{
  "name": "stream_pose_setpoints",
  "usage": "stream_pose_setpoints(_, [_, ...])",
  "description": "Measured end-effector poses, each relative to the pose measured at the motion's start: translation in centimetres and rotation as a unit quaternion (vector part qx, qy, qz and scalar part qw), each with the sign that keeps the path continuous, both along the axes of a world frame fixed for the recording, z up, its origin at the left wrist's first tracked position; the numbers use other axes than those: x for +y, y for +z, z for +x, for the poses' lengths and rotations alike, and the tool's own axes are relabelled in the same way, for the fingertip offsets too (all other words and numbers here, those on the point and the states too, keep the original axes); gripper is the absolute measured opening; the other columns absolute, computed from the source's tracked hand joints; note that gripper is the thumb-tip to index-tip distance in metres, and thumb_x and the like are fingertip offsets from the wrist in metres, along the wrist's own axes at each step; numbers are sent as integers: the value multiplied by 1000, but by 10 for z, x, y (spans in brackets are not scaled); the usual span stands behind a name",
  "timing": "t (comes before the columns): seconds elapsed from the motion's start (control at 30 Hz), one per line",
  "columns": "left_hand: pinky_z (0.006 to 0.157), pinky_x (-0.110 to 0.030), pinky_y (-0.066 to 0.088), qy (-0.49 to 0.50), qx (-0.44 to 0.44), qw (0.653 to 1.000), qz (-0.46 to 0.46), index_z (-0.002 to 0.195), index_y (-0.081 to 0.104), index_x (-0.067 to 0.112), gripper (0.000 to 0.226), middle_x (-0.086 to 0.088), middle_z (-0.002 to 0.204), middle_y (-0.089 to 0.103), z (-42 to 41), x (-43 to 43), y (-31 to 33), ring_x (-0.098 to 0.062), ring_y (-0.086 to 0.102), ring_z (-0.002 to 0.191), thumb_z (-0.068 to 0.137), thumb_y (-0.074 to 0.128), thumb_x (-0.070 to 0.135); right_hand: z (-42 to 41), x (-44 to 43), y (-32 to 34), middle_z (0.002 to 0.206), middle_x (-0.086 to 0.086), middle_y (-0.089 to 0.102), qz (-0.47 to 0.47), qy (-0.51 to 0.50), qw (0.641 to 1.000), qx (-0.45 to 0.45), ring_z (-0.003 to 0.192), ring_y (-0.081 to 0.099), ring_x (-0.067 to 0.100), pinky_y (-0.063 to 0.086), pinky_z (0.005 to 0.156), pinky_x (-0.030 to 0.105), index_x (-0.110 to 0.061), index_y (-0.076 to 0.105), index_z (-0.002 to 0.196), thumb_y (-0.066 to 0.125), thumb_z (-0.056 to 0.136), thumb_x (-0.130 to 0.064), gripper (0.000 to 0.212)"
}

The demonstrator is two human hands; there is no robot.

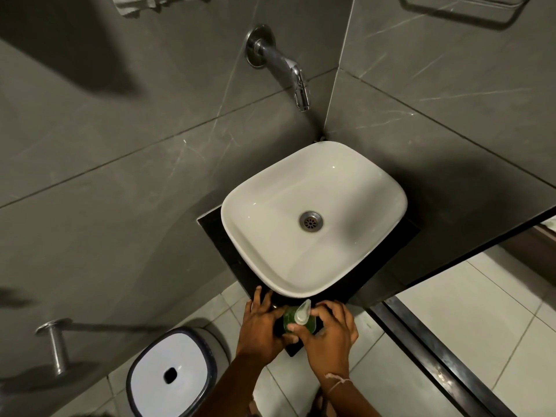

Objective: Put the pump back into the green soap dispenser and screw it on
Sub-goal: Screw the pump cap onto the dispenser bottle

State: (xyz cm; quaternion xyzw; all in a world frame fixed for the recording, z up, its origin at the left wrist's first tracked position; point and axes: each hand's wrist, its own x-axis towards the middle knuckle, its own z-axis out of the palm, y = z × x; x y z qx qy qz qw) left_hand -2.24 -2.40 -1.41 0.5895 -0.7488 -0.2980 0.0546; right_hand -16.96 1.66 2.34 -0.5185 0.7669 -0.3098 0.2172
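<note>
The green soap dispenser stands on the black counter just in front of the white basin, seen from above. Its pale translucent pump sits on top of the bottle, nozzle pointing away from me. My left hand wraps the bottle's left side. My right hand curls round the right side, fingertips at the base of the pump. Whether the pump collar is threaded on is hidden under my fingers.
A white basin with a metal drain fills the counter. A chrome tap juts from the grey wall above it. A white-lidded bin stands on the tiled floor at the left, beside a metal wall holder.
</note>
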Motion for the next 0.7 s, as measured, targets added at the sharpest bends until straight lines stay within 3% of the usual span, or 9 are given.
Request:
stream_pose_setpoints(0.1, [122, -49, 4, 2, -7, 1000, 1, 133, 48, 42, 64, 6, 163, 9, 0, 0, 1, -27, -12, 149, 73, 66, 55, 5, -2, 2, 107, -5, 59, 23, -7, 1000, 4, 117, 47, 26, 34, 98, 53, -27, 55, 78, 80, 54, -57, 46])
stream_pose_setpoints(0.27, [122, -52, 6, -2, -2, 1000, -2, 132, 48, 42, 64, 6, 163, 10, 1, 0, 1, -28, -11, 149, 73, 66, 59, 0, 1, 0, 118, -18, 53, -16, 41, 999, -21, 125, 42, 20, 32, 103, 53, -42, 62, 107, 63, 64, -67, 50])
stream_pose_setpoints(0.37, [122, -52, 6, -3, -11, 1000, -4, 132, 49, 41, 66, 6, 162, 11, -1, 1, 0, -29, -9, 150, 72, 67, 61, -3, -1, -1, 113, -22, 53, -20, 31, 999, -28, 124, 42, 21, 29, 104, 52, -38, 65, 94, 72, 59, -58, 41])
stream_pose_setpoints(0.43, [121, -51, 6, -2, -15, 1000, -12, 131, 50, 40, 63, 6, 162, 11, -1, 1, 0, -28, -10, 149, 72, 66, 58, 1, -4, -1, 107, -14, 57, 1, 15, 1000, -23, 120, 43, 20, 29, 103, 51, -31, 62, 81, 78, 53, -61, 44])
stream_pose_setpoints(0.53, [122, -50, 9, 4, -16, 1000, -17, 128, 52, 41, 60, 6, 162, 14, -1, 1, -1, -28, -9, 150, 71, 65, 53, 8, -5, 1, 100, -7, 57, 16, -7, 999, -27, 115, 46, 23, 32, 100, 51, -27, 57, 79, 77, 52, -64, 50])
stream_pose_setpoints(0.7, [122, -52, 8, 6, -11, 1000, -10, 129, 51, 42, 64, 3, 161, 17, 0, 0, -3, -28, -9, 150, 68, 66, 58, 0, 2, 1, 116, -27, 49, -21, 50, 998, -36, 125, 37, 12, 24, 105, 43, -50, 62, 106, 62, 64, -64, 44])
